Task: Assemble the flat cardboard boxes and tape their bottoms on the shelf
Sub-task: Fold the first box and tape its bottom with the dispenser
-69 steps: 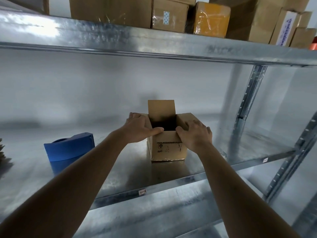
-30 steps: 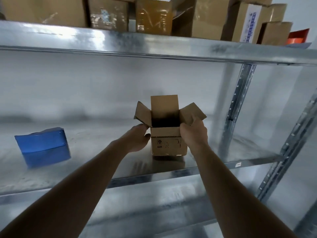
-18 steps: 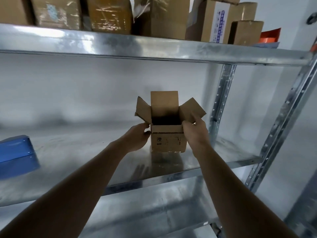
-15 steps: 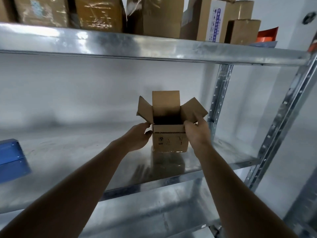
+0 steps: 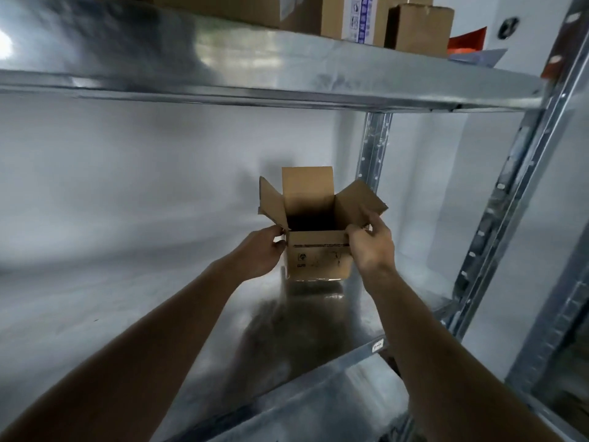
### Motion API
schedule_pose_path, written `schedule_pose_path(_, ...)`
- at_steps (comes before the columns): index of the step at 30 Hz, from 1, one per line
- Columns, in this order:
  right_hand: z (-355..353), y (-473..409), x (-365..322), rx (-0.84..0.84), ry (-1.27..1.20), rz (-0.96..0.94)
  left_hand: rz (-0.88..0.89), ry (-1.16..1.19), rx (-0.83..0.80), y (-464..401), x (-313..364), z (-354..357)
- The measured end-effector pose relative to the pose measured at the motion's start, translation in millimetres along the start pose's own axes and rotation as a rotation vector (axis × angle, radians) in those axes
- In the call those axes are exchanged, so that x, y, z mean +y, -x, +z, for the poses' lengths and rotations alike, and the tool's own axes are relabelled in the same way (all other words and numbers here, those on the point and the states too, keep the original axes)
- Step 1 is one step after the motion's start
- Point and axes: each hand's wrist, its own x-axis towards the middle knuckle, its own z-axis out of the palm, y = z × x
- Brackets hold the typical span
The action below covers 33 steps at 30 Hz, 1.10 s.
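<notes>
1. The box [image 5: 318, 256] stands upright on the metal shelf [image 5: 159, 314], near its right end, just in front of the rear post [image 5: 373, 148].
2. Its top is open: the back flap [image 5: 307, 186] stands up, the left flap [image 5: 271, 202] and right flap [image 5: 360, 202] lean outward.
3. The left hand [image 5: 258, 253] sits against the box's left side, its grip curled at the top corner under the left flap; the fingertips look to pinch the edge there.
4. The right hand [image 5: 371, 247] has its grip on the top right corner, thumb on the front rim and fingers up against the right flap.
5. Dark print marks the box's front face.
6. On the upper shelf [image 5: 287, 74] stand more boxes [image 5: 417, 27], with something orange [image 5: 467, 43] beside them.
</notes>
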Motion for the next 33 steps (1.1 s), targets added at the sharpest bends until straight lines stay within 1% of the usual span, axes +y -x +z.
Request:
schedule_pose_path(7, -16, -50, 19, 0.04, -0.001, 0.027, -0.012, 0.021, -0.012, -42, 13, 28)
schedule_pose_path(11, -27, -84, 31, 0.023, -0.013, 0.036, -0.058, 0.051, -0.019, -64, 27, 44)
schedule_pose_path(15, -39, -116, 44, -0.031, -0.068, 0.035, -0.125, 0.08, -0.004, -85, 38, 62)
schedule_pose_path(18, -45, -139, 50, -0.07, -0.063, 0.012, -0.167, 0.09, 0.02, -100, 44, 71)
schedule_pose_path(24, -42, -172, 61, -0.135, 0.027, -0.071, -0.258, 0.095, 0.073, -116, 47, 87)
schedule_pose_path(29, -40, -188, 65, -0.143, 0.082, -0.122, -0.285, 0.078, 0.107, -122, 50, 91)
schedule_pose_path(33, -40, -188, 69, -0.154, 0.128, -0.16, -0.289, 0.084, 0.102, -124, 49, 93)
